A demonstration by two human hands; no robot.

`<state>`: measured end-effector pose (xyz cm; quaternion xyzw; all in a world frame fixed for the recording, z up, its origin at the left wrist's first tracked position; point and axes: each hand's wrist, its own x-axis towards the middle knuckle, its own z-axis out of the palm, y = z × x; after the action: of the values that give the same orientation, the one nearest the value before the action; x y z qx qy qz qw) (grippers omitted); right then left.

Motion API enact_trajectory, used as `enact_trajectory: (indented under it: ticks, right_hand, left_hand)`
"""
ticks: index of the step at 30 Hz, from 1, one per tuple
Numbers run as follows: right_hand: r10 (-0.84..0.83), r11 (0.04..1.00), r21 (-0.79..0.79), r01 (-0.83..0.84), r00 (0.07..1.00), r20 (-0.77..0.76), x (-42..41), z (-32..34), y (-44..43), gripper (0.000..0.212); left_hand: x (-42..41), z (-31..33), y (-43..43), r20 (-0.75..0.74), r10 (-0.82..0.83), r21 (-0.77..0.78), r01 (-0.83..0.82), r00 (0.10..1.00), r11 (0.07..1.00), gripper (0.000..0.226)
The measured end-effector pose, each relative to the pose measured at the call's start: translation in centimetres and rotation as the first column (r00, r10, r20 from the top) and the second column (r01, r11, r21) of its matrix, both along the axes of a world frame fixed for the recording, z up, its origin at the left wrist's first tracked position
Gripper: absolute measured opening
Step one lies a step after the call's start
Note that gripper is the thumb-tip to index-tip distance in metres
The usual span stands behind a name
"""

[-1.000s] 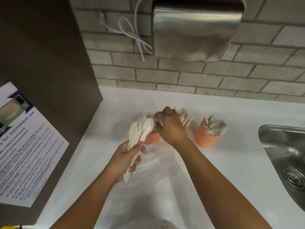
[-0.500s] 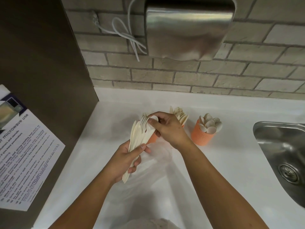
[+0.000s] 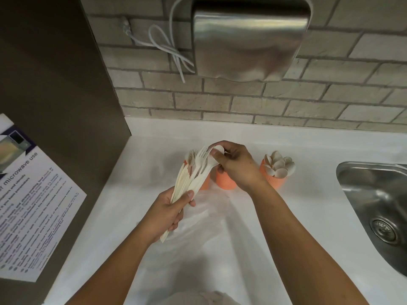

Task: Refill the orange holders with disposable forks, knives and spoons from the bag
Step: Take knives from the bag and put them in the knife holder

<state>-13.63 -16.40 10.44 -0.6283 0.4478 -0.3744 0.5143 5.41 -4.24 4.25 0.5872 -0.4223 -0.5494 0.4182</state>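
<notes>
1. Your left hand [image 3: 169,212] is curled tight round the handle ends of a bundle [image 3: 189,179] of forks, knives and spoons. The tops fan out toward 1 o'clock.
2. Your right hand [image 3: 237,166] pinches one spoon [image 3: 219,149] at the top of the bundle. Thumb and fingertips are closed on its bowl.
3. The spoon holder [image 3: 272,180] stands at 3 o'clock from your right hand, and it looks nearly full. Two more holders [image 3: 225,182] stand under your right hand and the bundle, partly hidden.
4. The bag [image 3: 198,234] is see-through. It lies on the counter [image 3: 319,194] at 6 o'clock from the holders.
5. These pieces look light, thin and smooth, so they may slip or bend. Fork prongs can catch on the spoon.
6. I think it is best to hold the spoon by its bowl and slide it out straight, not sideways. Squeeze the bundle so nothing else comes out with it.
</notes>
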Motion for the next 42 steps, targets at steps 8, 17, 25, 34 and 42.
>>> enact_trajectory:
  ticks: [8, 17, 25, 34, 42]
  right_hand:
    - [0.071, 0.997, -0.010, -0.073, 0.991, -0.110, 0.6, -0.7, 0.3, 0.012]
    - [-0.145, 0.982, 0.145, 0.125, 0.981, 0.133, -1.2, -1.2, 0.0, 0.015]
    - [-0.067, 0.979, 0.197, 0.044, 0.992, 0.111, -0.8, -2.0, 0.9, 0.015]
    - [-0.148, 0.980, 0.150, 0.133, 0.985, 0.093, 1.0, -3.4, 2.3, 0.016]
    - [-0.183, 0.974, 0.162, 0.160, 0.972, 0.144, 1.2, -4.2, 2.8, 0.021]
  left_hand:
    - [-0.8, 0.5, -0.5, 0.168, 0.039, -0.081, -0.026, 0.985, 0.996, 0.015]
    - [-0.5, 0.2, -0.6, 0.000, 0.151, -0.017, -0.151, 0.989, 0.988, 0.026]
    - [-0.7, -0.1, -1.8, -0.057, 0.086, 0.003, -0.086, 0.995, 0.996, 0.026]
    - [-1.7, 0.1, -2.3, 0.009, -0.053, -0.063, 0.054, 0.999, 0.997, 0.031]
    - [-1.8, -0.7, -2.3, 0.010, -0.023, -0.078, 0.023, 1.000, 0.997, 0.007]
